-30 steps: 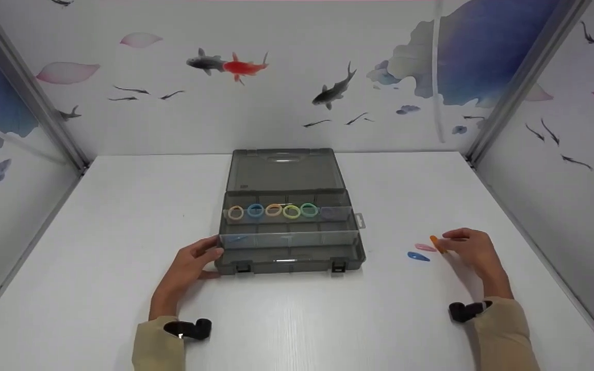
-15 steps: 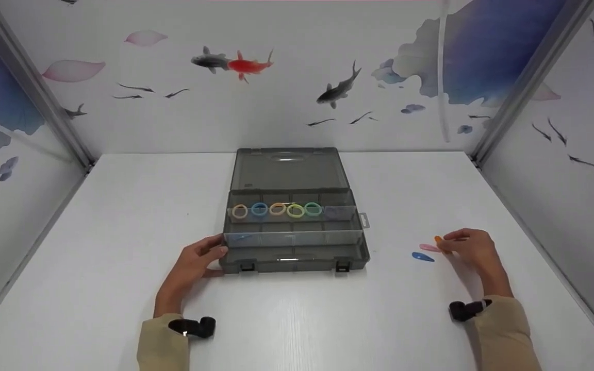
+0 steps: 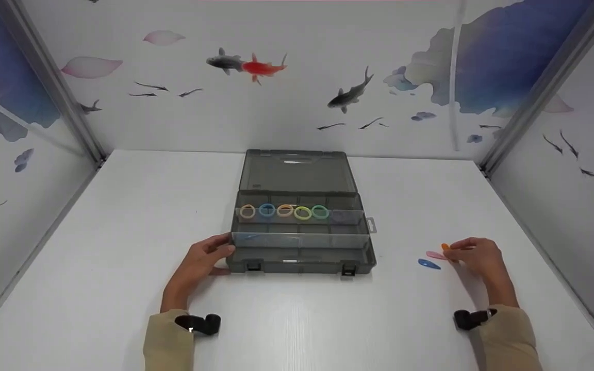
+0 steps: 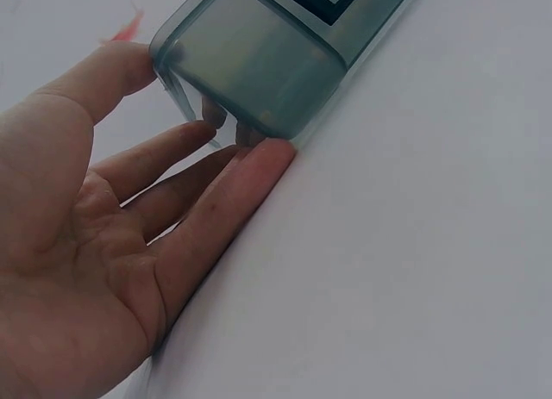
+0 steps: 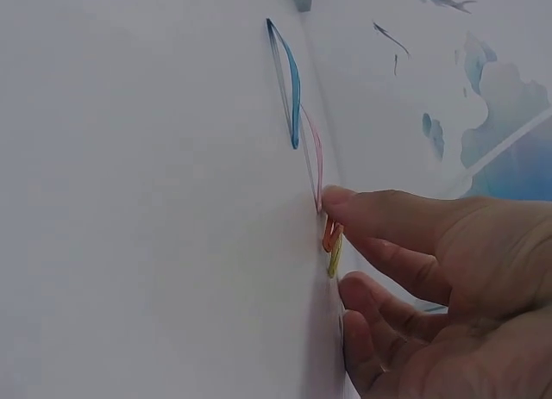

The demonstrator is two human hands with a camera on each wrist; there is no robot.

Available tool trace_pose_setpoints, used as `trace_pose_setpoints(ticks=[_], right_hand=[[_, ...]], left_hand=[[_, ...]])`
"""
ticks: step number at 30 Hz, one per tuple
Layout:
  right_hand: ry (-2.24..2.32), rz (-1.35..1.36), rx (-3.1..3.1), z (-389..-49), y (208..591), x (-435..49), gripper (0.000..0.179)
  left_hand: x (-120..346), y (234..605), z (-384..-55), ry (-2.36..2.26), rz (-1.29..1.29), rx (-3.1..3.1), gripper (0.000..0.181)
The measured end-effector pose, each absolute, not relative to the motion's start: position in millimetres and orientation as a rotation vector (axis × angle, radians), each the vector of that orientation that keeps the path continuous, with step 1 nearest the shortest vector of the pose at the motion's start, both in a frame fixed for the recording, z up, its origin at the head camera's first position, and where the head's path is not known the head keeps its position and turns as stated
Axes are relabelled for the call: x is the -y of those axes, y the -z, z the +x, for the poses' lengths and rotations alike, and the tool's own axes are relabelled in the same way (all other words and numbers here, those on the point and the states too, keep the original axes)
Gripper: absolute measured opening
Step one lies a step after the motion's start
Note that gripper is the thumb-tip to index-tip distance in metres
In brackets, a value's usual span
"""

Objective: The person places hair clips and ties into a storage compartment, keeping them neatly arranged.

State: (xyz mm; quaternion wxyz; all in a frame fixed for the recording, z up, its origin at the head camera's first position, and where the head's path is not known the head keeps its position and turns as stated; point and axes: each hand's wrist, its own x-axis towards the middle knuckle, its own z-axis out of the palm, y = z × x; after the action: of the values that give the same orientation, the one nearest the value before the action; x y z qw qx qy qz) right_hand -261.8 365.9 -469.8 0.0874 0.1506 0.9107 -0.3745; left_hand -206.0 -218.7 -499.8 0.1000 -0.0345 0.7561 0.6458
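Observation:
In the head view, an open grey see-through storage box (image 3: 300,266) stands mid-table. My left hand (image 3: 194,268) holds its front left corner; in the left wrist view the thumb touches the upper edge and the other fingers lie against the side and bottom. To the right, my right hand (image 3: 480,257) pinches an orange teardrop hair clip (image 3: 445,247), mostly covered by the fingers. A pink hair clip (image 3: 433,255) and a blue hair clip (image 3: 429,264) lie beside it. Below the orange clip, the right wrist view shows a small yellow piece (image 5: 335,258), partly hidden by the hand.
Several coloured rings, among them a green ring (image 3: 320,212), stand in a row in the box's back compartments. A thin blue item (image 3: 249,237) lies in a left compartment. The box's lid (image 3: 297,175) leans back near the patterned wall (image 3: 297,118).
The head view has shifted, so the whole scene sits further right. Less of the orange clip shows beside the right fingertips. The left hand stays at the box's corner.

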Motion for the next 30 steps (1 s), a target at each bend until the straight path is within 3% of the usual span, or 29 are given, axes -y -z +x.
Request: trace_pose_setpoints(ticks=[16, 30], right_hand=[[1.095, 0.427, -2.696, -262.6, 470.3, -364.5, 0.041], [1.107, 0.421, -2.695, -261.8, 471.9, -364.2, 0.046]], left_hand=[[218.7, 500.8, -205.4, -1.879, -0.119, -2.251, 0.062], [218.8, 498.4, -205.4, -1.868, -0.108, -2.263, 0.062]])
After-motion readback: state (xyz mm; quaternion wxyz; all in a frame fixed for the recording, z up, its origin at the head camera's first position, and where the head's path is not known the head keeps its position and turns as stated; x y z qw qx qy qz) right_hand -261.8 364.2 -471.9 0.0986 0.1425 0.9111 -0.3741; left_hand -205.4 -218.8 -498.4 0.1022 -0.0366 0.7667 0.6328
